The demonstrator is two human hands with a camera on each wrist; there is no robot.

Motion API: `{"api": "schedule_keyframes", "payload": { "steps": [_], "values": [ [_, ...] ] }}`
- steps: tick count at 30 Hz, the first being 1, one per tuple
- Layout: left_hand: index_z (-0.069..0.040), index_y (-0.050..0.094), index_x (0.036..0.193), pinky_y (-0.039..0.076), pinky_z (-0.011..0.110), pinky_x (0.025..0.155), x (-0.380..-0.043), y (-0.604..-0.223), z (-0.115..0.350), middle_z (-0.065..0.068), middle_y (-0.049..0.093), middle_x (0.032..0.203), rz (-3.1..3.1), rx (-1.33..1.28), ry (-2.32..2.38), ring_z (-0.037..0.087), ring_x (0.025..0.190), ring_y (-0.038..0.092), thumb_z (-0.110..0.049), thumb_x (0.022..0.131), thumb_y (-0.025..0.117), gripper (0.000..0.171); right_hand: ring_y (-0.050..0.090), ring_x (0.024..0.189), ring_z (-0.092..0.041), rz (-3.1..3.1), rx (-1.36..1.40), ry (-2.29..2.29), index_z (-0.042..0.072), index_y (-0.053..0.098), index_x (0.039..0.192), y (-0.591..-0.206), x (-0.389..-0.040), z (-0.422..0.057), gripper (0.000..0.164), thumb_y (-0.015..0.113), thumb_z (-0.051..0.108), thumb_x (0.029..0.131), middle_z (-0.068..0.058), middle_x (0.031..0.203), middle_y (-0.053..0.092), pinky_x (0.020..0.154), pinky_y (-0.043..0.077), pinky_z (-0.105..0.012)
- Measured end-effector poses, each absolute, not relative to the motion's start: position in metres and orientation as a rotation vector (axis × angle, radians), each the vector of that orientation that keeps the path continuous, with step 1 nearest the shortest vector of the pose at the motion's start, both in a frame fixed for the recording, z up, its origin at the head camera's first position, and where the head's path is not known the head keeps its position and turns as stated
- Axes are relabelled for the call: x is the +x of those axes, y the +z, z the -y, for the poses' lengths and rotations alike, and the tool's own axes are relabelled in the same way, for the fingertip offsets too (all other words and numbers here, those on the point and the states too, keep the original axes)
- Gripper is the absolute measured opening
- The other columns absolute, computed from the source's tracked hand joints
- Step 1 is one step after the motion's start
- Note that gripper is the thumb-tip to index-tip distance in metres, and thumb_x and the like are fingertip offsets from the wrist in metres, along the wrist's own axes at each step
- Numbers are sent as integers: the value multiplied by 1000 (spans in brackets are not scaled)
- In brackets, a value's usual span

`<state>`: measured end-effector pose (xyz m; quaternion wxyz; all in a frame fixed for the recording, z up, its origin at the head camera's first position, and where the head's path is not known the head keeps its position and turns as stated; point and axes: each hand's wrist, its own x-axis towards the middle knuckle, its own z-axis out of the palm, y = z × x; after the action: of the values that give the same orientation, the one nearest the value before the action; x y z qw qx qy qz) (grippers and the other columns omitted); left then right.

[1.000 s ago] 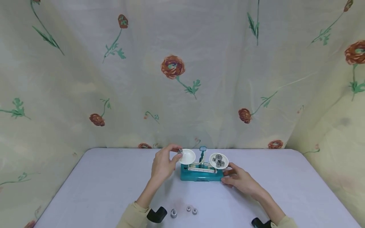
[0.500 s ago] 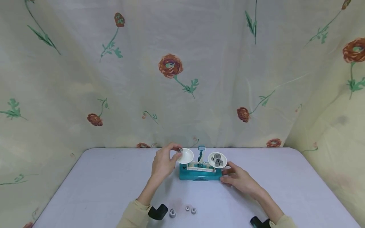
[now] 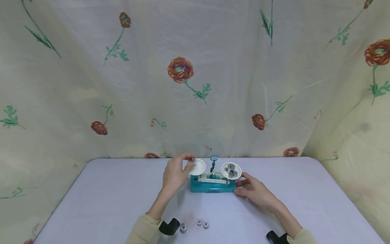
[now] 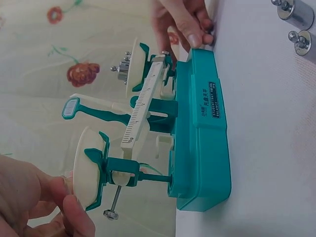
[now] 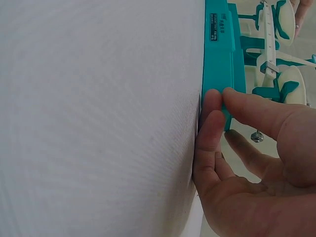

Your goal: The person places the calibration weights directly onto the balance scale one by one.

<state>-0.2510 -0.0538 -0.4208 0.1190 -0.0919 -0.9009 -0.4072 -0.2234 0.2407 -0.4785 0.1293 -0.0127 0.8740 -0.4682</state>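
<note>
In the head view a teal student balance (image 3: pixel 212 188) stands near the back of the table. My left hand (image 3: pixel 174 173) pinches a small metal weight (image 3: pixel 193 160) at the left edge of the white left pan (image 3: pixel 199 166). Several metal weights (image 3: pixel 231 168) sit in the right pan (image 3: pixel 239 166). With thumb and fingers, my right hand (image 3: pixel 254 192) grips the right end of the balance's base. The right wrist view shows that grip on the teal base (image 5: pixel 218 59) up close. From the left wrist camera, the held weight is mostly hidden behind fingers and the left pan (image 4: pixel 85 170).
Three more metal weights, a larger one (image 3: pixel 183 228) and two small ones (image 3: pixel 199 222), stand on the table in front of the balance. A flowered curtain (image 3: pixel 140 84) hangs behind the white tabletop (image 3: pixel 122 193).
My left hand has shifted slightly right with the weight, a little further over the left pan. My right hand keeps its grip on the base. The head view has drifted slightly.
</note>
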Motion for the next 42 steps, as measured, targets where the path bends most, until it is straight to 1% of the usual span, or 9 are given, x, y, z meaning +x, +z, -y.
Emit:
{"api": "schedule_keyframes", "payload": {
  "steps": [9,16,19,25,30,33,35,39,42],
  "values": [
    [-18,78,119,37,25,56,-251,-423,54,8,79,122,2628,-263,-1183,21,87,64,-17,100,77,19,70,106,-22,-2538,-66,-1382,3,38,161,-479,-224,-241,72,75,21,101,-23,136,67,89,62,-36],
    [-17,78,116,28,24,52,-249,-419,53,9,79,123,2589,-257,-1228,16,64,48,-16,101,75,15,69,104,-21,-2524,-57,-1401,3,40,159,-480,-223,-241,70,74,20,101,-23,136,66,86,60,-33],
    [-16,78,115,26,24,51,-249,-418,53,9,79,122,2581,-259,-1230,15,62,44,-17,100,75,15,69,105,-21,-2524,-55,-1401,3,40,160,-480,-223,-241,70,74,20,101,-23,137,66,85,59,-32],
    [-19,78,115,29,25,53,-246,-418,55,7,79,122,2577,-248,-1244,17,71,52,-18,101,75,15,69,105,-21,-2521,-56,-1403,3,39,161,-479,-223,-241,71,74,20,101,-23,137,66,85,59,-32],
    [-22,78,114,40,27,60,-242,-417,60,4,79,121,2566,-246,-1231,24,94,70,-18,100,76,14,69,105,-21,-2520,-48,-1401,3,38,161,-479,-223,-241,73,75,21,101,-23,137,66,86,59,-32],
    [-21,78,113,49,31,70,-239,-417,64,4,79,120,2566,-257,-1211,28,109,73,-16,100,75,14,69,105,-21,-2525,-47,-1397,2,38,161,-480,-224,-242,73,75,20,101,-22,136,66,86,60,-32],
    [-21,77,113,51,32,73,-237,-417,67,4,79,119,2572,-263,-1205,28,109,73,-16,100,75,14,70,105,-21,-2526,-46,-1399,2,38,161,-479,-223,-242,74,75,20,101,-22,136,67,86,60,-32],
    [-21,77,114,51,30,66,-233,-419,72,6,79,121,2597,-269,-1209,22,90,72,-16,100,75,15,69,104,-20,-2529,-42,-1396,2,38,161,-479,-223,-241,74,75,21,101,-22,136,67,87,59,-33],
    [-21,77,115,59,37,77,-229,-420,74,6,79,121,2610,-282,-1202,24,95,73,-16,100,76,15,69,104,-20,-2536,-41,-1387,2,38,161,-478,-223,-240,74,75,21,101,-22,137,67,88,60,-34]
  ]
}}
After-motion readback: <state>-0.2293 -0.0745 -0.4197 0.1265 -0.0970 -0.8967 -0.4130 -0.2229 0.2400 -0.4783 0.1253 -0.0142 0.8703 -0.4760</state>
